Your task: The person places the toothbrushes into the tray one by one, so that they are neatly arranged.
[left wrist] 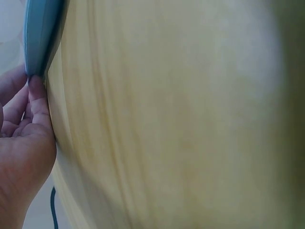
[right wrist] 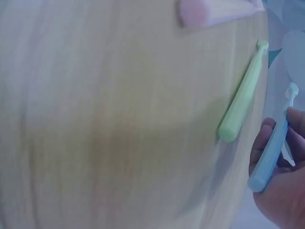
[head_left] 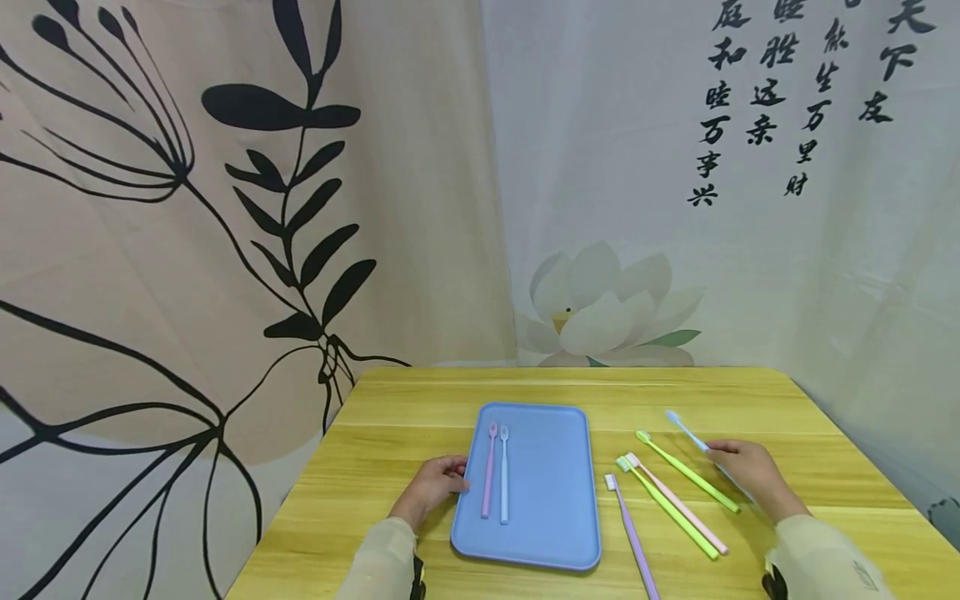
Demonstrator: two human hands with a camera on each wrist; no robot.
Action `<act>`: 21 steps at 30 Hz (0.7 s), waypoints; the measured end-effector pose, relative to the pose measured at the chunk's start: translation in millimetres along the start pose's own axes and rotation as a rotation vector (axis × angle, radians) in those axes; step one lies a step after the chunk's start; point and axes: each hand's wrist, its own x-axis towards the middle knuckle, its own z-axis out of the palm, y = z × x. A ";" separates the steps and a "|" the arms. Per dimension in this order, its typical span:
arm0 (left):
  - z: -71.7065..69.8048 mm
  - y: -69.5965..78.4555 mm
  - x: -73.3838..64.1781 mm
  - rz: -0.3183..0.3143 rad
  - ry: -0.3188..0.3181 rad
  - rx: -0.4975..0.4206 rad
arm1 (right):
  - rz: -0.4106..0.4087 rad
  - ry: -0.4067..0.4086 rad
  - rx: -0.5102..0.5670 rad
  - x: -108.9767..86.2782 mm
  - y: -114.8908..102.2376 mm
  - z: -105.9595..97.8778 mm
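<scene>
My left hand [head_left: 435, 485] pinches the left rim of a blue tray [head_left: 547, 492]; in the left wrist view, thumb and fingers meet at the edge of the tray [left wrist: 40, 36]. A purple toothbrush [head_left: 489, 475] and a light blue toothbrush [head_left: 504, 479] lie side by side in the tray's left part. Over the table's right side, my right hand [head_left: 753, 475] holds another blue toothbrush [right wrist: 272, 155], its head pointing away from me. Nearest to that hand lies a green toothbrush [head_left: 693, 475], also seen in the right wrist view.
Between tray and right hand, a second green toothbrush [head_left: 675, 515] and a pink toothbrush [head_left: 682, 508] lie close together. A purple toothbrush [head_left: 633, 537] lies nearer the tray. All rest on a wooden table [head_left: 420, 392], with a printed curtain [head_left: 427, 208] behind it.
</scene>
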 end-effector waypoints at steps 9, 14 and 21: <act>0.2 -1.2 1.1 0.012 -0.004 0.009 | 0.017 -0.011 0.131 2.9 -20.4 11.6; -0.2 -1.6 1.7 0.004 -0.003 0.007 | 0.017 -0.006 0.211 3.2 -32.9 22.1; 0.7 -2.7 2.5 0.009 -0.003 0.011 | 0.043 0.017 0.223 8.6 -43.9 37.6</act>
